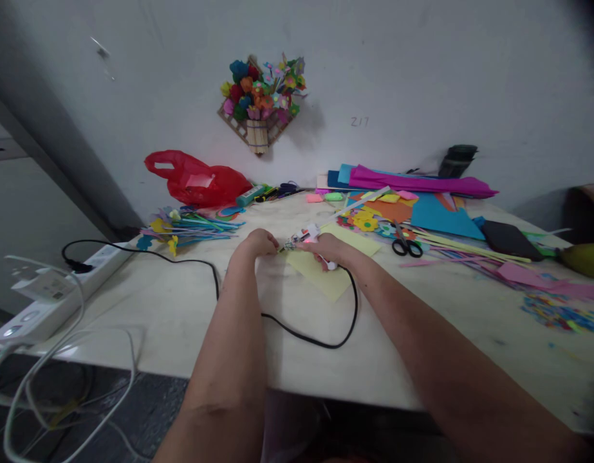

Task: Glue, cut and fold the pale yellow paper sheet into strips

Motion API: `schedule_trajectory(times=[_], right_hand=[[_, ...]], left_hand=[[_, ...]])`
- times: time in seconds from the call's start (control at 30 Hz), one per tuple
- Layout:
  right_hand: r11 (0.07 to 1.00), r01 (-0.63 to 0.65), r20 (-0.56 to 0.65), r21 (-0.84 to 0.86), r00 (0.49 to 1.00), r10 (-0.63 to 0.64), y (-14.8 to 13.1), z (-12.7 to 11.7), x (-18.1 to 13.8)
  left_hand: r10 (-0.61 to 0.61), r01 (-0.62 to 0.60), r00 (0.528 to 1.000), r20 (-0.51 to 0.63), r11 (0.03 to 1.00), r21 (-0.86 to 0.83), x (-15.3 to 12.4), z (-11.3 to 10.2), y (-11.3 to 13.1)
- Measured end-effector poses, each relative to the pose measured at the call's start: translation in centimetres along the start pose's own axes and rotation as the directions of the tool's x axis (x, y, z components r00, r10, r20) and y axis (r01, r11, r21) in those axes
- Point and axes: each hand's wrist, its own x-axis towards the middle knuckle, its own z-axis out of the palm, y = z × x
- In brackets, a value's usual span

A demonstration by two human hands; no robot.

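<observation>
My right hand (327,249) is wrapped round a white glue gun (310,233) with a small red light and a black cord. The gun's patterned front end points left, toward my left hand (264,242). My left hand is closed, its fingertips pinched together close to the gun's tip. Whatever is between those fingers is too small to make out. Under the gun and my right hand lies a pale yellow sheet (320,278) on the table. A long whitish stick (357,207) slants up to the right behind the gun.
Black-handled scissors (407,247) lie right of my right hand, among paper flowers (365,220) and strips. Flower stems (195,226) and a red plastic bag (195,180) are at the left. The black cord (320,343) loops between my forearms. A power strip (60,296) sits at the left edge.
</observation>
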Motion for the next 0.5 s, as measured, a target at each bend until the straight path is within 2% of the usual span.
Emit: schedule_trajectory(times=[0.17, 0.4, 0.5], right_hand=[[1.000, -0.010, 0.009, 0.019, 1.000, 0.010, -0.3, 0.0, -0.3], [0.969, 0.035, -0.021, 0.243, 0.999, -0.031, 0.5, -0.4, -0.4], [0.936, 0.080, -0.072, 0.343, 0.996, -0.059, 1.2, -0.8, 0.0]], left_hand=[[0.003, -0.003, 1.000, -0.001, 1.000, -0.009, 0.4, 0.1, -0.3], [-0.012, 0.012, 1.000, -0.006, 0.999, -0.039, 0.1, 0.1, -0.2], [-0.002, 0.002, 1.000, -0.003, 1.000, -0.026, -0.1, 0.1, -0.1]])
